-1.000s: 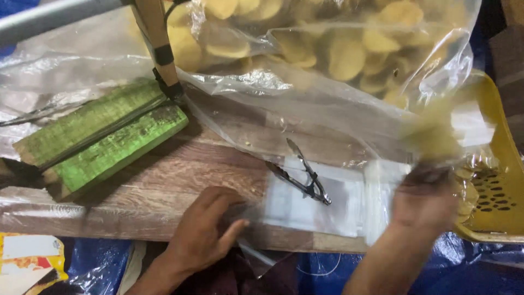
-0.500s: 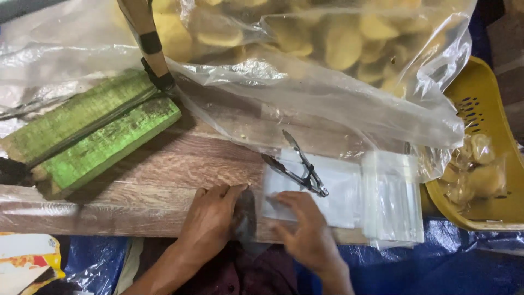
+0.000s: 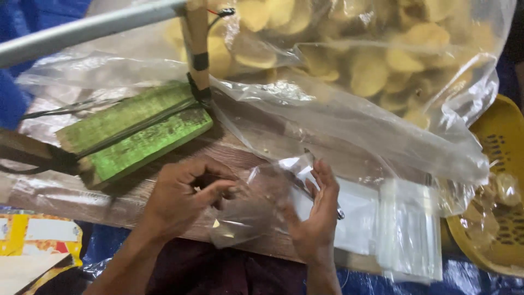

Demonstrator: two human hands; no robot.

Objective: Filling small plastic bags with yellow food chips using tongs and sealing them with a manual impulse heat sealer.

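Note:
My left hand (image 3: 180,199) and my right hand (image 3: 316,210) hold a small clear plastic bag (image 3: 254,205) between them above the wooden board (image 3: 164,175). The left thumb and fingers pinch the bag's left edge; the right hand's fingers press its right side, palm turned inward. The bag looks empty and crumpled. Behind the right hand lies a stack of small clear bags (image 3: 409,229) on a white sheet (image 3: 357,216). Metal tongs (image 3: 339,214) are mostly hidden by the right hand. A large clear bag of round yellow crackers (image 3: 371,60) fills the top.
A green-painted wooden block (image 3: 136,131) with a wire and an upright wooden stick (image 3: 197,49) stands at left. A grey metal bar (image 3: 82,30) crosses the top left. A yellow perforated basket (image 3: 502,186) holding filled packets sits at right. Blue tarp (image 3: 109,246) lies below.
Both hands have lifted a small clear bag off the board and now hold it between them. The right hand moved up over the tongs. The camera view shifted left and down.

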